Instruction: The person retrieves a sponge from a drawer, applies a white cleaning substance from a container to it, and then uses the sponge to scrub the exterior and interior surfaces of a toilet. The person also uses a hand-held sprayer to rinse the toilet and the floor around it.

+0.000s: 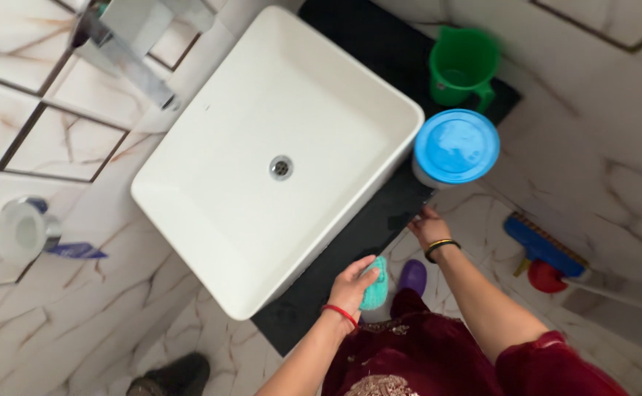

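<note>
Marble-tiled bathroom, white square sink (pixel 211 158) on a dark surface (pixel 336 249). Left hand (pixel 352 287) pinches a teal sponge (pixel 374 284) at the edge; right hand (pixel 429 227) grips the surface by a blue-lidded round tub (pixel 456 147) and green jug (pixel 464 66).

**Around the washbasin**

A green jug (pixel 462 67) stands at two o'clock on the black countertop, with a blue-lidded tub (pixel 456 147) just beside it at three. A chrome tap (pixel 127 51) juts in at eleven. A wall-mounted cup holder (pixel 26 230) sits at nine. A blue brush (pixel 544 246) and a red plunger (pixel 548 277) lie on the floor at four.
</note>
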